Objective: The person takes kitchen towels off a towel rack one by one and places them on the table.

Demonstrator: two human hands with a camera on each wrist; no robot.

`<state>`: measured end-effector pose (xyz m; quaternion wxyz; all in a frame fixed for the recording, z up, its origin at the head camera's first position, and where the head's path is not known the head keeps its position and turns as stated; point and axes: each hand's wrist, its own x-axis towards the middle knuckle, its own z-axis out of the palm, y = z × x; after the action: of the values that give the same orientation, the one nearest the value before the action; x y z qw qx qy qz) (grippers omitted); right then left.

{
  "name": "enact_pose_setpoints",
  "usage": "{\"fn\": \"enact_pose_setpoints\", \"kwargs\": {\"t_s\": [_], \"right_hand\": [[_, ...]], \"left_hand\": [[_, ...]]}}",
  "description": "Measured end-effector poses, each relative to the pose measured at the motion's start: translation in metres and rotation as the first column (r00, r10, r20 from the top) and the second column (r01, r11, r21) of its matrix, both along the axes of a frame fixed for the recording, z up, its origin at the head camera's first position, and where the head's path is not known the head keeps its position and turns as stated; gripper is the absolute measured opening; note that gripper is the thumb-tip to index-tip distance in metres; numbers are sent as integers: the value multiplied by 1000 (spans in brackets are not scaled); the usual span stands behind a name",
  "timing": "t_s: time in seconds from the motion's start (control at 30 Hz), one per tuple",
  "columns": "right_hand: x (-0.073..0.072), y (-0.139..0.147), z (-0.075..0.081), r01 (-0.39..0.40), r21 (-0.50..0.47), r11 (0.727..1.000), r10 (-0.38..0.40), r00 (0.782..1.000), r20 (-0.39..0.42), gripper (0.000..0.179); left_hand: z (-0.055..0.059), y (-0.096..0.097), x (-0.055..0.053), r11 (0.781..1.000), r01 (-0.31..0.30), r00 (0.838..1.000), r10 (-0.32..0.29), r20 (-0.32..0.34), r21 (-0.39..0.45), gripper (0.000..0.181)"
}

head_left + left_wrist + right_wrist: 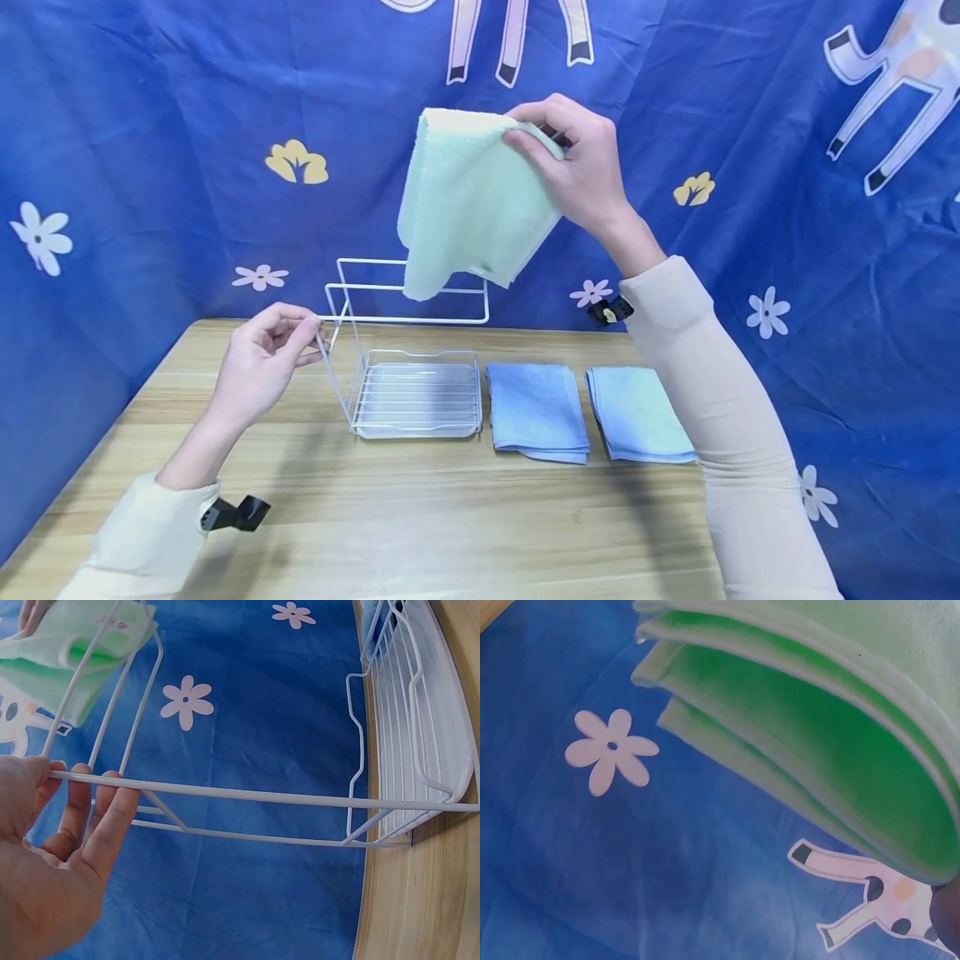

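At the upper corner of a white wire rack [412, 320], my left hand [258, 354] pinches the frame between thumb and fingers. The left wrist view shows those fingertips on a white rod [262, 794]. Higher up, my right hand [577, 158] grips a folded pale green towel [472, 192] by its top edge. The towel hangs in layers above the rack's upper bars and overlaps them in the head view. Its folded layers fill much of the right wrist view, where most of the right hand is out of sight.
A white tray [416, 432] sits at the base of the rack on the wooden table [465, 517]. To its right lie a folded blue cloth [536, 408] and a lighter blue folded cloth [637, 408], partly behind the right sleeve. A blue patterned curtain [225, 217] stands behind.
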<state>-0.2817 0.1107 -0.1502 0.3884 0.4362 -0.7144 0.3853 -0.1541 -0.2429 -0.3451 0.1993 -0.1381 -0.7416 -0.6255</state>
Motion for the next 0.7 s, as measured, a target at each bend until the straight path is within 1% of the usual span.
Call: {"fn": "enact_pose_setpoints", "kwargs": {"t_s": [0.17, 0.27, 0.4, 0.6, 0.7], "right_hand": [[-1, 14, -4, 5, 0, 1000, -5, 1000, -26, 19], [0, 25, -6, 7, 3, 1000, -7, 999, -44, 21], [2, 37, -9, 14, -2, 1000, -14, 999, -38, 21], [6, 54, -15, 37, -10, 999, -37, 999, -19, 21], [8, 62, -20, 49, -21, 999, -49, 999, -13, 19]], "left_hand": [[0, 0, -1, 1000, -9, 1000, 9, 1, -12, 15], [-1, 0, -1, 1000, -10, 1000, 10, -1, -16, 10], [-1, 0, -1, 1000, -8, 1000, 8, -4, -17, 7], [-2, 0, -2, 1000, 9, 1000, -9, -10, 11, 17], [-2, 0, -2, 1000, 6, 1000, -5, -9, 8, 17]]}}
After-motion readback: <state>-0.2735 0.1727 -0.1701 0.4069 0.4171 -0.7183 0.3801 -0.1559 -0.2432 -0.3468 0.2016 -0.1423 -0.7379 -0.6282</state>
